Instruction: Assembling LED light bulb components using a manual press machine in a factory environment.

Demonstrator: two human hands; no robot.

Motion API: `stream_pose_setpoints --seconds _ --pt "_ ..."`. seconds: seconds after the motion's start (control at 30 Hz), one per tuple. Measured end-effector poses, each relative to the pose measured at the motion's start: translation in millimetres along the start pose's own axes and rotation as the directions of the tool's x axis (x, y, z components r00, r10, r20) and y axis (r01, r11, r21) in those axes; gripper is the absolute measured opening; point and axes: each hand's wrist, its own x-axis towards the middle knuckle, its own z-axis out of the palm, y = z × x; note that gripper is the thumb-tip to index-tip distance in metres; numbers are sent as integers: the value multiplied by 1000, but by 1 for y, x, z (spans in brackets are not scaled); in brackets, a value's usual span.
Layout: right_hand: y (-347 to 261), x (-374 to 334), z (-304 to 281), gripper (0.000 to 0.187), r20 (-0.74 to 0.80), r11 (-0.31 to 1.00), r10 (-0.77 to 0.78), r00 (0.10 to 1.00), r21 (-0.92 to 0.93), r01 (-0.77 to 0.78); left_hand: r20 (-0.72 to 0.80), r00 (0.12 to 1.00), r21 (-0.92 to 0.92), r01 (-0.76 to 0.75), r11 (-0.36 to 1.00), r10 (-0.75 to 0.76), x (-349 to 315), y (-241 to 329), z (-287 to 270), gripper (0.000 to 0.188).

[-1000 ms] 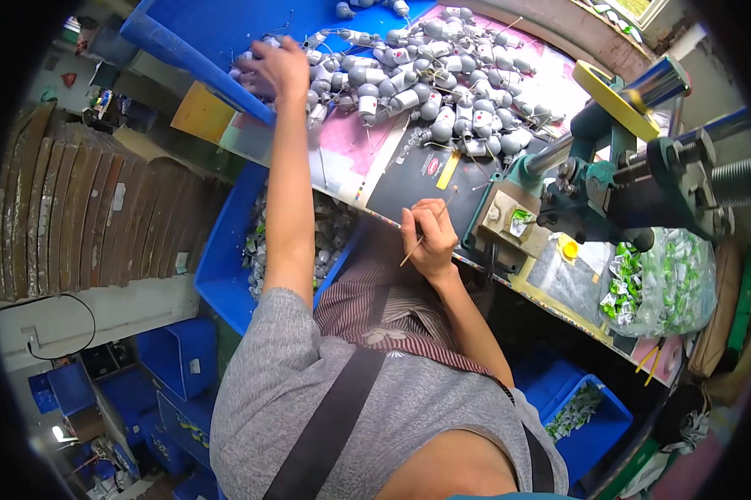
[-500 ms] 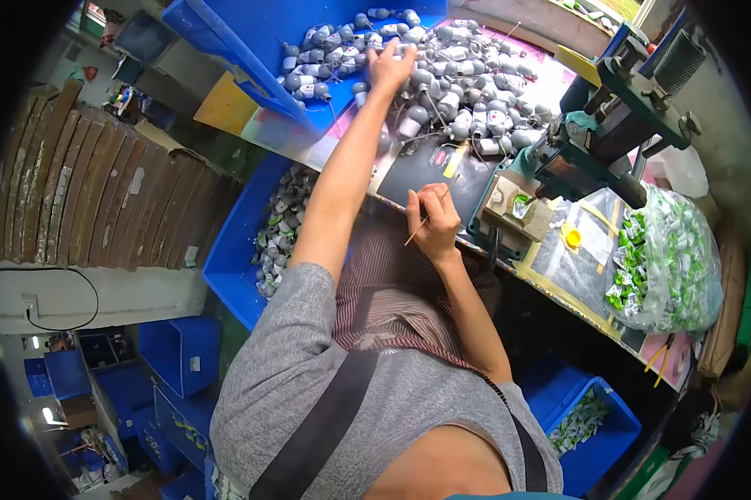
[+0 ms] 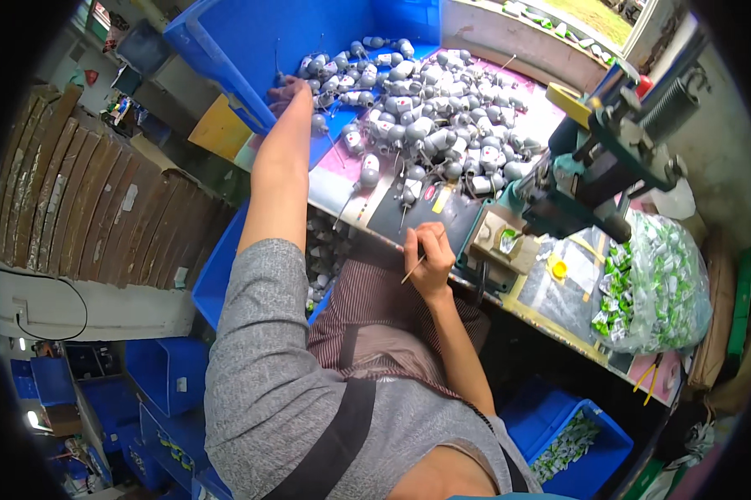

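Observation:
My left hand (image 3: 291,95) reaches into the open blue bin (image 3: 234,54) on the table, its fingers apart beside small grey-and-white rounded pieces (image 3: 342,71) with thin stems. Whether a piece touches its fingertips is hard to see. A heap of the same pieces (image 3: 450,117) spreads over the pink tabletop to the right of the bin. My right hand (image 3: 430,257) is closed on a thin wooden stick (image 3: 413,271), held near the table's front edge. Just right of it, a small green-and-white piece (image 3: 508,240) rests on the block of a dark green press (image 3: 579,179).
A clear bag of green-and-white pieces (image 3: 663,283) stands at the right, near a yellow cap (image 3: 559,270) and yellow-handled pliers (image 3: 647,379). Blue bins with pieces sit below the table at left (image 3: 213,279) and right (image 3: 608,446). Stacked brown boards (image 3: 84,187) line the left.
My left hand has moved left from the top of the heap to the blue bin's opening. A few pieces now lie nearer the table's front edge. My right hand keeps the stick.

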Motion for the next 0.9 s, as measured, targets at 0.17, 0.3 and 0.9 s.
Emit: stream_pose_setpoints --seconds 0.17,0.3,0.9 --pt "64 -36 -28 14 91 941 218 972 -285 -184 540 753 711 -170 683 -375 -239 -78 -50 68" --pt "55 -23 -9 14 149 979 160 976 -152 -138 815 526 531 -505 681 -245 -239 -1 -78 75" --pt "45 -24 -12 15 114 977 154 982 -163 -134 952 97 279 -672 686 -291 -253 83 -175 75"
